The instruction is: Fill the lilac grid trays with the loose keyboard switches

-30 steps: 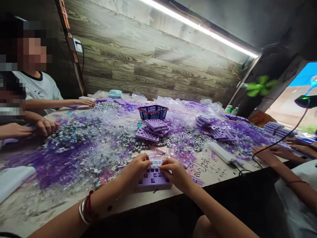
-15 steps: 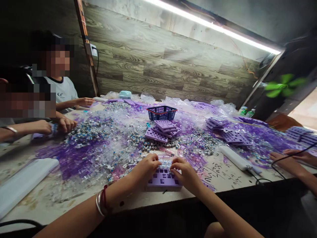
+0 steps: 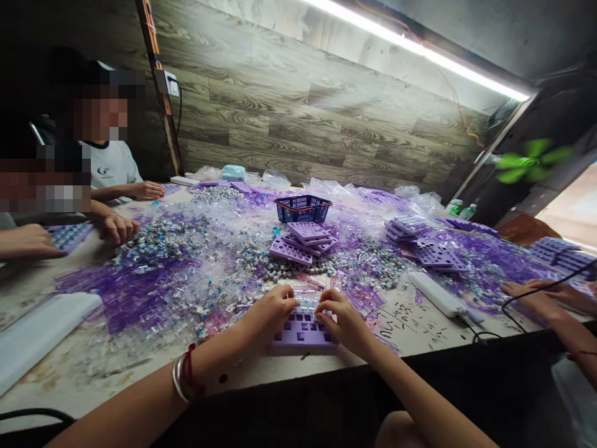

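A purple foam tray [image 3: 303, 342] with square holes lies at the table's near edge, in front of me. Clear pieces [image 3: 308, 303] fill its far rows, while several near holes are bare. My left hand [image 3: 275, 306] is at the tray's far left side, thumb and fingertips pinched together. Over the right side of the tray is my right hand [image 3: 341, 318], with its thumb and index finger closed. What either pinch holds is too small or hidden to make out.
Heaps of small clear, white and purple parts [image 3: 224, 261] cover the table. Beyond my tray lie stacked purple trays [image 3: 305, 239] and a dark basket [image 3: 303, 210]. White lamp-like bars [image 3: 438, 295] lie right and left. Co-workers' hands [image 3: 116, 229] work on both sides.
The view has shifted slightly. Both my hands stay at the tray with small finger movements. At left, a co-worker's hand has moved left, and a filled tray shows beside it.
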A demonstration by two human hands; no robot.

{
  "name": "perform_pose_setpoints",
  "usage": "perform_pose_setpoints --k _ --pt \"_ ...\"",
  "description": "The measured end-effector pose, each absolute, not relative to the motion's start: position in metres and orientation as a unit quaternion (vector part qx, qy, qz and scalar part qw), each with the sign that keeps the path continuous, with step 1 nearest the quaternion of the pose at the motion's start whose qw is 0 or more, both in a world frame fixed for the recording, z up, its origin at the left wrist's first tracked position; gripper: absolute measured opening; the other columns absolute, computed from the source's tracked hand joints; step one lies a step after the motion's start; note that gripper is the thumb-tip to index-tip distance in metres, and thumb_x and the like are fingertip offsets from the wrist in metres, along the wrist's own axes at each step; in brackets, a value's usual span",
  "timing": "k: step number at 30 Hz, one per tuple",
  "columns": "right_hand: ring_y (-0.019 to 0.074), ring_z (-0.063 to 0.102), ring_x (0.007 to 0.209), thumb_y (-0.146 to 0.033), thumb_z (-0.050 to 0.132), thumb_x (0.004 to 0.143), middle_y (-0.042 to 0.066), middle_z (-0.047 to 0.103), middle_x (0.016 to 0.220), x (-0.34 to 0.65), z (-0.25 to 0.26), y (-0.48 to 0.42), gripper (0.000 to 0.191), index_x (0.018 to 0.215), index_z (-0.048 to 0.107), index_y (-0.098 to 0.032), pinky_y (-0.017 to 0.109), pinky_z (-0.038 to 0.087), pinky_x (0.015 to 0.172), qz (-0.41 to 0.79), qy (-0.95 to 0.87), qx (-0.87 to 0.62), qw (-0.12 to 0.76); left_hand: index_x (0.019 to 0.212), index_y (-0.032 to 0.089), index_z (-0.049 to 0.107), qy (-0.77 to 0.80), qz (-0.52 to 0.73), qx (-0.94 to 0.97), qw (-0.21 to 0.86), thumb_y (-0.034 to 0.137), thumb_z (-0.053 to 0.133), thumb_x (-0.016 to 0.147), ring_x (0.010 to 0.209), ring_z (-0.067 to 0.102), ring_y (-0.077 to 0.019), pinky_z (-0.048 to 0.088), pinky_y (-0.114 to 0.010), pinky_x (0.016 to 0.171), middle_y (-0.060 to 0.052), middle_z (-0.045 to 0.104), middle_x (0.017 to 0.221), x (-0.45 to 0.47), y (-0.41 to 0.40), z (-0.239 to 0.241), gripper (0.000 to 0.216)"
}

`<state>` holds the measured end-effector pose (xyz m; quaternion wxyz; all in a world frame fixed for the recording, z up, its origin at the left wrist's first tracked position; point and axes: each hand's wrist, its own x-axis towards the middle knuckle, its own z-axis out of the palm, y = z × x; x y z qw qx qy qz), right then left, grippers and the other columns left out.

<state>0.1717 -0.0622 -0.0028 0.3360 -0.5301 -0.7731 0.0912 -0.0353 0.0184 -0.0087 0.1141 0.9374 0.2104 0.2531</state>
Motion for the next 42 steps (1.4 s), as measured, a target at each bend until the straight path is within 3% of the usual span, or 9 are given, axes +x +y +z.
perform_pose_setpoints --k 3,5,8,10,12,16,27,38,42 --pt "0.0184 0.058 0.087 -0.008 0.062 0.077 0.006 0.057 0.09 0.172 -0.002 -0.063 0.011 0.075 0.067 -0.018 0.034 0.05 0.08 0.091 -0.768 -0.535 0.341 0.092 0.016 0.069 0.213 0.259 0.931 0.14 0.011 0.043 0.087 0.084 0.053 -0.0183 0.047 -0.032 0.077 -0.008 0.057 0.09 -0.037 0.017 -0.006 0.027" --pt "0.0186 0.059 0.086 -0.012 0.064 0.077 0.006 0.059 0.091 0.171 0.003 -0.065 0.009 0.08 0.069 -0.019 0.032 0.051 0.075 0.104 -0.759 -0.535 0.356 0.109 0.017 0.064 0.22 0.286 0.916 0.176 0.011 0.049 0.085 0.085 0.054 -0.0173 0.047 -0.032 0.08 -0.007 0.059 0.094 -0.037 0.015 -0.002 0.029" --pt "0.0177 0.061 0.083 -0.019 0.062 0.081 0.008 0.061 0.098 0.169 0.015 -0.071 0.018 0.098 0.068 -0.02 0.028 0.053 0.066 0.14 -0.732 -0.528 0.408 0.133 0.019 0.045 0.225 0.316 0.888 0.245 0.012 0.061 0.078 0.079 0.056 -0.0152 0.048 -0.03 0.077 -0.003 0.061 0.089 -0.028 0.007 0.009 0.057" --pt "0.0171 0.062 0.083 -0.018 0.059 0.083 0.007 0.062 0.101 0.168 0.023 -0.075 0.021 0.101 0.067 -0.02 0.028 0.054 0.067 0.162 -0.73 -0.507 0.429 0.127 0.017 0.048 0.211 0.315 0.879 0.289 0.01 0.065 0.075 0.075 0.056 -0.0141 0.047 -0.028 0.073 -0.001 0.061 0.084 -0.018 0.002 0.016 0.055" --pt "0.0172 0.063 0.085 -0.013 0.058 0.08 0.006 0.064 0.098 0.168 0.027 -0.077 0.019 0.096 0.067 -0.02 0.027 0.054 0.07 0.164 -0.745 -0.483 0.429 0.108 0.016 0.058 0.192 0.314 0.879 0.302 0.009 0.066 0.073 0.076 0.056 -0.0139 0.046 -0.026 0.071 -0.001 0.061 0.084 -0.006 -0.003 0.021 0.037" --pt "0.0174 0.063 0.081 -0.004 0.057 0.075 0.005 0.067 0.09 0.173 0.019 -0.074 0.023 0.089 0.066 -0.02 0.028 0.052 0.071 0.131 -0.767 -0.475 0.412 0.085 0.015 0.058 0.196 0.318 0.882 0.287 0.007 0.066 0.071 0.075 0.055 -0.0143 0.044 -0.026 0.07 -0.001 0.06 0.082 0.007 -0.005 0.019 0.019" --pt "0.0181 0.065 0.079 -0.004 0.056 0.078 0.003 0.069 0.082 0.183 0.001 -0.066 0.019 0.082 0.064 -0.021 0.03 0.05 0.073 0.087 -0.783 -0.473 0.394 0.083 0.015 0.059 0.193 0.295 0.899 0.261 0.005 0.052 0.076 0.073 0.055 -0.0149 0.043 -0.026 0.069 -0.001 0.06 0.078 0.0 0.002 0.0 0.014" --pt "0.02 0.065 0.085 -0.005 0.061 0.072 0.004 0.069 0.09 0.183 -0.001 -0.068 0.025 0.092 0.062 -0.02 0.033 0.051 0.079 0.09 -0.773 -0.499 0.382 0.097 0.016 0.061 0.216 0.285 0.897 0.259 0.008 0.057 0.078 0.083 0.057 -0.0182 0.045 -0.03 0.077 -0.004 0.064 0.09 0.001 -0.002 0.001 0.021" --pt "0.02 0.064 0.086 -0.004 0.061 0.072 0.005 0.068 0.089 0.183 0.0 -0.068 0.02 0.085 0.062 -0.019 0.033 0.05 0.079 0.089 -0.779 -0.494 0.377 0.093 0.015 0.063 0.204 0.287 0.904 0.243 0.009 0.059 0.079 0.085 0.058 -0.0193 0.046 -0.031 0.08 -0.005 0.064 0.089 0.001 -0.001 -0.001 0.016"
